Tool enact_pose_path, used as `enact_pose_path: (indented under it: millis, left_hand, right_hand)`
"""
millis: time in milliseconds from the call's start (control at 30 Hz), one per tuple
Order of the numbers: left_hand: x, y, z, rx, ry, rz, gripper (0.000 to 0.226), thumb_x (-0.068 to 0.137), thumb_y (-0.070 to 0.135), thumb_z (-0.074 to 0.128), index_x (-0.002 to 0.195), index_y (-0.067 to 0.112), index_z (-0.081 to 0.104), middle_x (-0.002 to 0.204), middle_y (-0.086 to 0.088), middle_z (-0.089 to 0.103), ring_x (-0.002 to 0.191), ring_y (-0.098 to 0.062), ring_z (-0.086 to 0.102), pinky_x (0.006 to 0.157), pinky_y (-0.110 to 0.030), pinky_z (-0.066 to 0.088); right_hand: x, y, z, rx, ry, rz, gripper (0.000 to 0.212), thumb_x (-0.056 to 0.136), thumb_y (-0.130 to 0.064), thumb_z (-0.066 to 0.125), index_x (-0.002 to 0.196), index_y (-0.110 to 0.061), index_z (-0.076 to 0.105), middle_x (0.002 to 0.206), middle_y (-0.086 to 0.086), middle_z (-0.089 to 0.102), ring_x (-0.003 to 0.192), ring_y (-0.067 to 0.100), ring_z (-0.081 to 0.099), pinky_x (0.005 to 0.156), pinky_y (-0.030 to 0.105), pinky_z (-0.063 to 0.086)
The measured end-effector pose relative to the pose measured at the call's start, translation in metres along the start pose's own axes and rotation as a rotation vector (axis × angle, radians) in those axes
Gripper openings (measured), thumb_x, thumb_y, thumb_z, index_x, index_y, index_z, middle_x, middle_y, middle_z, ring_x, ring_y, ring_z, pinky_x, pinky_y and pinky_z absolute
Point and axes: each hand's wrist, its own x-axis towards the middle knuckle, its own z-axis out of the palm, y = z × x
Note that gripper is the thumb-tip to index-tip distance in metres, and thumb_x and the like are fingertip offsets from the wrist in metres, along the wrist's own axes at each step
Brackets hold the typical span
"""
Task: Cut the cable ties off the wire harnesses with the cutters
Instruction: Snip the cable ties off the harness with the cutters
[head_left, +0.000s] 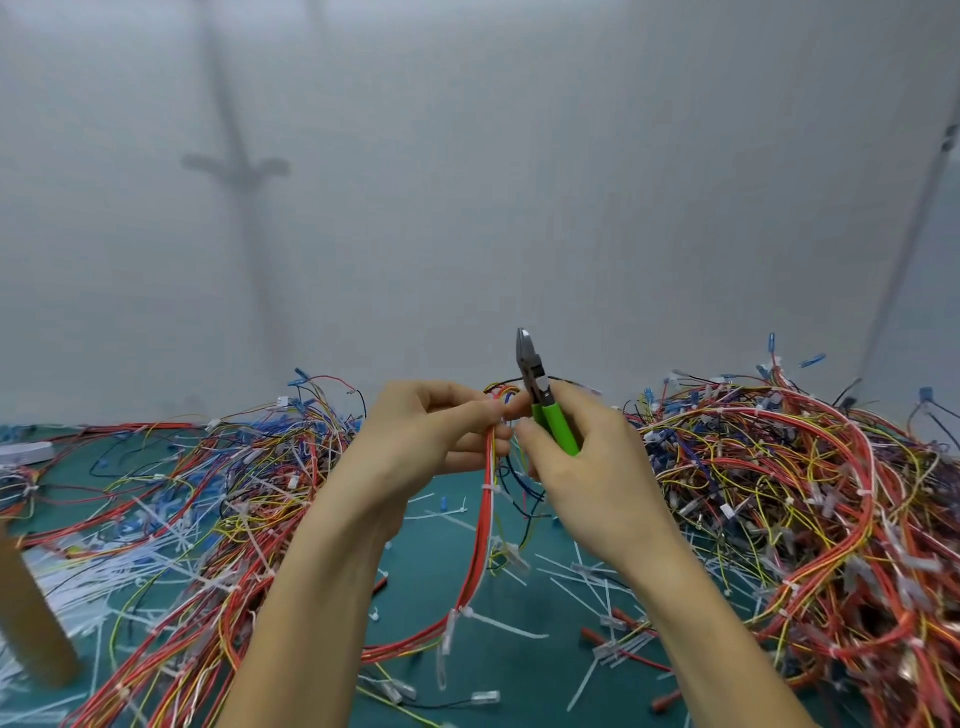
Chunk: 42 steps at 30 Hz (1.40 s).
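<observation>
Two hands are seen in the head view, raised close together above a dark green table mat (467, 675). A thin red, white and yellow wire harness (485, 525) is pinched near its top by the curled fingers and thumb of the left hand (415, 436), and from there it hangs down to the mat. A white plastic cable tie (489, 489) is wrapped round the harness just below the hands, and a second white tie (501, 626) with a long tail is seen lower down. The green-handled steel cutters (540, 395) are gripped in the curled fingers of the right hand (582, 467), tip pointed up, blades together, clear of the harness. The right fingertips are brought against the left fingertips at the harness top; whether the wires are also pinched by them cannot be told. One tangled heap of mixed-colour wires (234, 467) is piled on the left and a larger tangled heap (805, 493) on the right. Loose white tie offcuts (587, 587) are scattered on the mat between them. A brown cardboard piece (26, 613) is seen at the left edge.
</observation>
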Motion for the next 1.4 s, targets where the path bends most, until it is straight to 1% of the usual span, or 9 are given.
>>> enact_pose_path:
  millis: [233, 400, 567, 700, 833, 1000, 1200, 1300, 1400]
  left_hand:
    - [0.006, -0.002, 0.000, -0.237, 0.009, -0.052, 0.011, 0.090, 0.008, 0.064, 0.097, 0.000, 0.066, 0.079, -0.011, 0.076, 0.063, -0.012, 0.072, 0.057, -0.018, 0.055]
    - [0.008, -0.006, 0.001, -0.237, 0.022, -0.053, 0.013, 0.087, 0.014, 0.067, 0.095, 0.004, 0.068, 0.080, -0.007, 0.077, 0.063, -0.008, 0.071, 0.053, -0.013, 0.052]
    - [0.009, -0.009, 0.003, -0.194, -0.078, -0.093, 0.034, 0.069, 0.026, 0.074, 0.096, 0.006, 0.071, 0.090, -0.007, 0.077, 0.070, -0.008, 0.071, 0.058, -0.015, 0.049]
    - [0.008, -0.011, 0.010, -0.214, -0.152, -0.163, 0.037, 0.071, 0.022, 0.075, 0.101, 0.001, 0.071, 0.091, -0.007, 0.077, 0.069, -0.009, 0.071, 0.065, -0.020, 0.048]
    - [0.008, -0.011, 0.016, -0.294, -0.081, -0.171, 0.022, 0.081, 0.006, 0.072, 0.102, 0.003, 0.070, 0.091, -0.007, 0.077, 0.073, -0.011, 0.072, 0.066, -0.021, 0.048]
    - [0.010, -0.010, 0.013, -0.313, 0.047, -0.135, 0.019, 0.082, 0.005, 0.071, 0.100, 0.007, 0.070, 0.082, -0.005, 0.076, 0.074, -0.012, 0.073, 0.065, -0.020, 0.050]
    - [0.011, -0.009, 0.009, -0.310, 0.169, -0.010, 0.011, 0.084, 0.004, 0.068, 0.089, 0.014, 0.067, 0.080, -0.002, 0.077, 0.075, -0.011, 0.074, 0.063, -0.020, 0.048]
    - [0.010, -0.009, 0.010, -0.298, 0.185, 0.025, 0.012, 0.086, 0.004, 0.068, 0.086, 0.016, 0.068, 0.083, 0.002, 0.077, 0.077, -0.009, 0.074, 0.066, -0.022, 0.045]
    - [0.009, -0.009, 0.011, -0.265, 0.192, 0.044, 0.009, 0.085, 0.009, 0.070, 0.088, 0.018, 0.071, 0.087, 0.005, 0.077, 0.081, -0.004, 0.072, 0.074, -0.029, 0.044]
  right_hand:
    - [0.003, 0.004, -0.005, 0.021, -0.030, 0.068, 0.010, 0.095, -0.029, 0.060, 0.086, -0.024, 0.062, 0.067, -0.005, 0.062, 0.055, 0.006, 0.052, 0.057, 0.031, 0.045]
    - [0.004, 0.004, -0.007, 0.076, 0.086, 0.093, 0.014, 0.095, -0.032, 0.059, 0.084, -0.023, 0.059, 0.063, -0.005, 0.055, 0.072, 0.032, 0.058, 0.072, 0.054, 0.053]
    - [0.005, 0.005, -0.010, 0.082, 0.184, 0.033, 0.012, 0.094, -0.029, 0.061, 0.083, -0.027, 0.056, 0.065, -0.002, 0.057, 0.067, 0.028, 0.059, 0.069, 0.053, 0.054]
    - [0.005, 0.005, -0.012, 0.045, 0.207, 0.000, 0.012, 0.095, -0.029, 0.060, 0.084, -0.028, 0.055, 0.069, 0.001, 0.057, 0.064, 0.024, 0.056, 0.064, 0.052, 0.052]
    - [0.006, 0.005, -0.016, 0.041, 0.220, 0.011, 0.014, 0.095, -0.025, 0.061, 0.082, -0.028, 0.057, 0.070, 0.006, 0.060, 0.065, 0.029, 0.060, 0.064, 0.052, 0.054]
    - [0.006, 0.002, -0.018, 0.008, 0.199, 0.046, 0.008, 0.094, -0.032, 0.062, 0.087, -0.031, 0.064, 0.073, 0.002, 0.066, 0.071, 0.028, 0.065, 0.070, 0.051, 0.056]
    - [0.004, -0.004, -0.019, -0.099, 0.190, 0.069, 0.012, 0.093, -0.049, 0.053, 0.095, -0.041, 0.063, 0.103, -0.004, 0.057, 0.091, 0.023, 0.066, 0.085, 0.041, 0.053]
    - [0.003, -0.007, -0.022, -0.181, 0.177, 0.100, 0.033, 0.089, -0.065, 0.042, 0.092, -0.035, 0.056, 0.095, -0.007, 0.056, 0.083, 0.022, 0.066, 0.077, 0.036, 0.050]
    - [0.004, -0.007, -0.027, -0.170, 0.055, 0.131, 0.062, 0.085, -0.071, 0.030, 0.079, -0.020, 0.064, 0.072, 0.003, 0.066, 0.069, 0.024, 0.063, 0.070, 0.046, 0.053]
